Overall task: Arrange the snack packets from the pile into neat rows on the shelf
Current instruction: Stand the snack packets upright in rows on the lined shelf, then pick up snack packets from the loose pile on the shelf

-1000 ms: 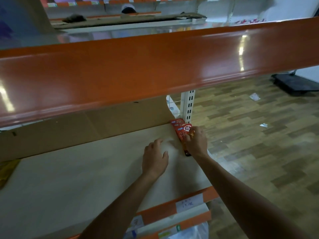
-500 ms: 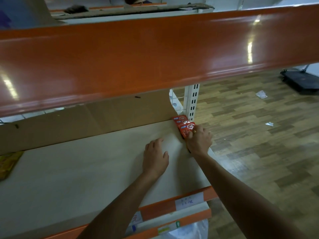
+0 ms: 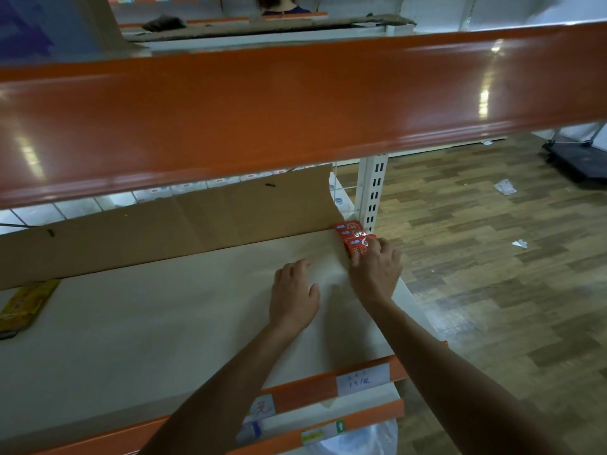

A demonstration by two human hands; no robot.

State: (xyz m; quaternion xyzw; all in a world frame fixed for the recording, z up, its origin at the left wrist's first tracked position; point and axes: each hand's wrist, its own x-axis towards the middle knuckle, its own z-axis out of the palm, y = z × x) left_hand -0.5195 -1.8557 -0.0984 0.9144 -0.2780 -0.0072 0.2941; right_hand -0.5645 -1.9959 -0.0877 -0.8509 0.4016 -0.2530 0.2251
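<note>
Red snack packets point(image 3: 353, 236) lie in a short row at the far right corner of the pale shelf board point(image 3: 157, 316), against the cardboard back. My right hand point(image 3: 376, 274) rests over the nearest packets, its fingertips curled onto them. My left hand point(image 3: 294, 295) lies flat on the shelf just to the left, fingers relaxed and holding nothing. How many packets sit under the right hand is hidden.
A broad orange shelf beam point(image 3: 295, 103) hangs low overhead. A yellow packet point(image 3: 24, 303) lies at the shelf's left edge. The white slotted upright point(image 3: 372, 192) stands behind the red packets. Orange price rails point(image 3: 331, 387) edge the front; a wood-pattern floor with scraps lies to the right.
My right hand has slid a little further back along the red packets toward the corner. The left hand has stayed flat in the same place.
</note>
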